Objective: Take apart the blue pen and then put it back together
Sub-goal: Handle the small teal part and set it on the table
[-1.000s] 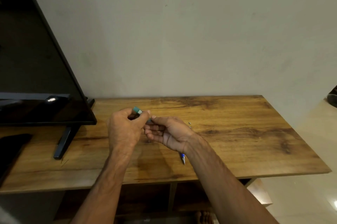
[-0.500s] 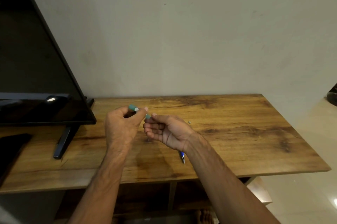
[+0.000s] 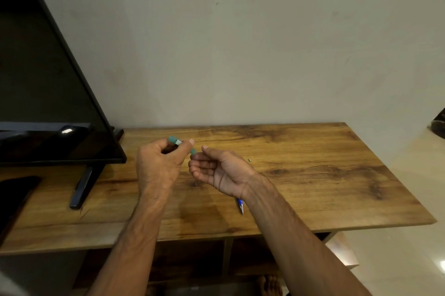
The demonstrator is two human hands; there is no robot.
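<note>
While the blue pen is apart, its teal plastic barrel piece (image 3: 176,142) sits pinched between thumb and forefinger of the left hand (image 3: 157,167), held up over the wooden table (image 3: 313,175), likely so its open end faces the other hand. A small teal part (image 3: 193,151) shows at the fingertips of the right hand (image 3: 220,171), just right of the barrel piece; that hand is palm up, fingers loosely curled, thumb nipping the part. A blue pen section with metal tip (image 3: 240,206) lies on the table below the barrel piece, partly hidden by the right wrist. A tiny grey bit (image 3: 250,160) rests on the wood further right. Versus a second ago, the two hands have drawn slightly apart, a gap opening between barrel and small part.
</note>
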